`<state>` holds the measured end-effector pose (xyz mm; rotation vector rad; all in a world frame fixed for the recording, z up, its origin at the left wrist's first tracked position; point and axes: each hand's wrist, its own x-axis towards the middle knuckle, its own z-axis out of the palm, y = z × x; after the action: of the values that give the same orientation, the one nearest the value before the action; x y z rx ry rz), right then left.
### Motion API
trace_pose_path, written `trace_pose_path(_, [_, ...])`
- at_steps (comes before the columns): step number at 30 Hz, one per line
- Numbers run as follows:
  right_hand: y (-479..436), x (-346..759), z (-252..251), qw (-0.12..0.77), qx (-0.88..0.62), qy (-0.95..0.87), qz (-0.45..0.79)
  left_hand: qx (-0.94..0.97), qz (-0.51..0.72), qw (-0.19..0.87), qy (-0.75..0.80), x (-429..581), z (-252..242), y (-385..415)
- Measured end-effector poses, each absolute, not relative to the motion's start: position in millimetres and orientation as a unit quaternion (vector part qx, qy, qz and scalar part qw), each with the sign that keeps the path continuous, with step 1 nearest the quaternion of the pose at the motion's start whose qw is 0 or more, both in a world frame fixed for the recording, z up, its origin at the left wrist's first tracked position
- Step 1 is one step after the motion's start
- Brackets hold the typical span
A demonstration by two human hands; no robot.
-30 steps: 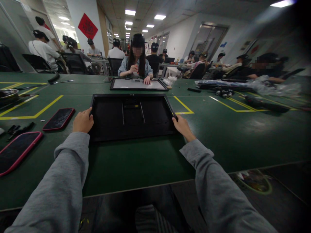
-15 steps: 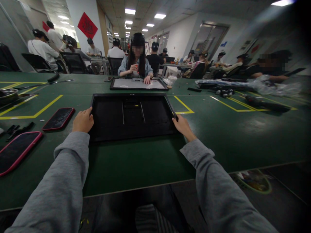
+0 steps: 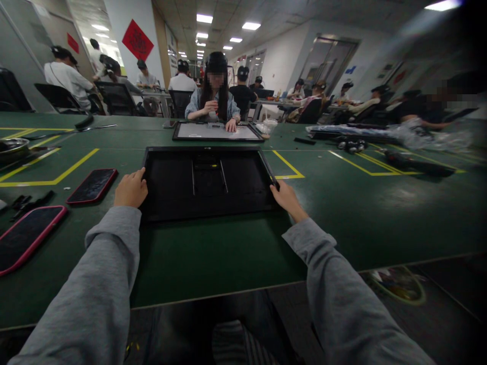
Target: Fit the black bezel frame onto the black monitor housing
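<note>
A black monitor housing (image 3: 171, 185), a shallow shell with a raised rim, lies in front of me on the green table. Two thin metal strips run down its middle, and a small light logo shows on the far rim. Closed around the left side of the rim is my left hand (image 3: 130, 189), its thumb hidden. My right hand (image 3: 287, 198) grips the right side, thumb on top and the other fingers mostly out of sight beneath.
Left of the housing lie two red-edged phones (image 3: 92, 186) and small black parts (image 3: 26, 205). Across the table (image 3: 213, 258) a person (image 3: 215, 96) works on a flat panel (image 3: 205, 133). Clear plastic wrap (image 3: 414, 133) and a dark power tool (image 3: 416, 163) lie right.
The monitor housing and both my hands stay in place. Across the table, the person's raised hand has shifted slightly, and people in the background have moved a little.
</note>
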<state>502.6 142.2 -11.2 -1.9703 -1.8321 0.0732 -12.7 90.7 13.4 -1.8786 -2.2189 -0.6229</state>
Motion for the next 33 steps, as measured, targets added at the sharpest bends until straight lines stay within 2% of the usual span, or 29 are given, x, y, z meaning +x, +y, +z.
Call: trace_pose_path(33, [143.6,506.1,-14.7,0.236,-0.701,-0.672,0.031,-0.634,-0.209,0.097,-0.738,-13.2,11.8,91.7])
